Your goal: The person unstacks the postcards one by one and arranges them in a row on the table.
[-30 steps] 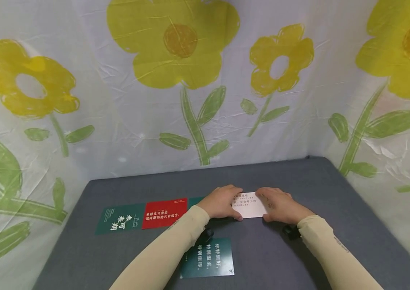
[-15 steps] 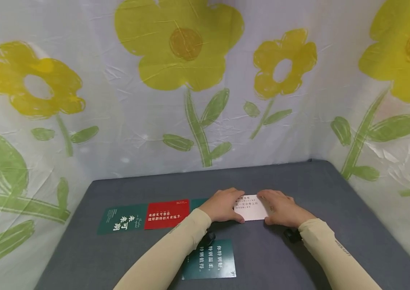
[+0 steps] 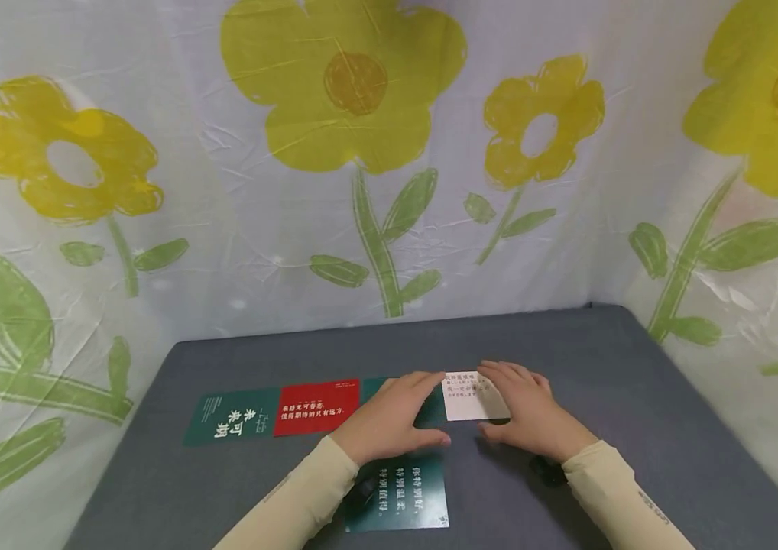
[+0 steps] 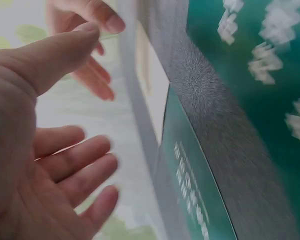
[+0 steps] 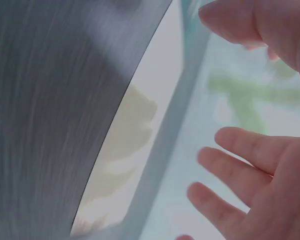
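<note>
A white postcard (image 3: 463, 406) with printed text lies flat at the right end of a row of cards. Its left edge meets a green postcard (image 4: 182, 165), partly hidden behind my left hand in the head view. That left hand (image 3: 389, 422) hovers over the green card, thumb and fingers spread, holding nothing. Above the white card's right side is my right hand (image 3: 533, 412), its fingers apart and relaxed; the right wrist view shows them off the card. Nearer to me lies another green postcard (image 3: 413, 500) with white lettering, partly covered by the left wrist.
Further left in the row are a red postcard (image 3: 316, 409) and a green postcard (image 3: 232, 416), side by side. All rest on a dark grey cloth-covered table (image 3: 533, 332). A white curtain (image 3: 244, 229) printed with yellow flowers hangs behind and at the sides.
Both hands have let go of the white card's edges. My left hand has drawn back to the left and toward me, uncovering part of the green card. The right hand has loosened and lifted slightly.
</note>
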The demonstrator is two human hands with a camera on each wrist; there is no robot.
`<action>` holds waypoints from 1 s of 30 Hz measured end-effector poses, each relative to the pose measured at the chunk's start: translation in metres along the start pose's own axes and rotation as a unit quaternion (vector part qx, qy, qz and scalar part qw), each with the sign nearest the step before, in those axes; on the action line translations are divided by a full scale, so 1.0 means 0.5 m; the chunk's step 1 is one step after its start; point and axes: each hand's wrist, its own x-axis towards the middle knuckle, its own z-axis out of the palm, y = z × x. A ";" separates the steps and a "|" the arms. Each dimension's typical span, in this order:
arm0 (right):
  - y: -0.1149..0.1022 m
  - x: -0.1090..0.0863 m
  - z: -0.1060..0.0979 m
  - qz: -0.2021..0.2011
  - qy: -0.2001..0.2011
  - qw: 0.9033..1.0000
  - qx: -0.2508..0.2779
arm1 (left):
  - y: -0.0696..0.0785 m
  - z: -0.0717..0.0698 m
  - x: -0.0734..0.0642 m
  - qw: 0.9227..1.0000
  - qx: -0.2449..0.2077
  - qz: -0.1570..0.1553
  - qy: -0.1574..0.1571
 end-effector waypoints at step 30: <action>-0.222 -0.065 0.095 -0.085 -0.151 0.985 0.023 | -0.039 -0.001 -0.231 0.991 0.002 -0.097 -0.090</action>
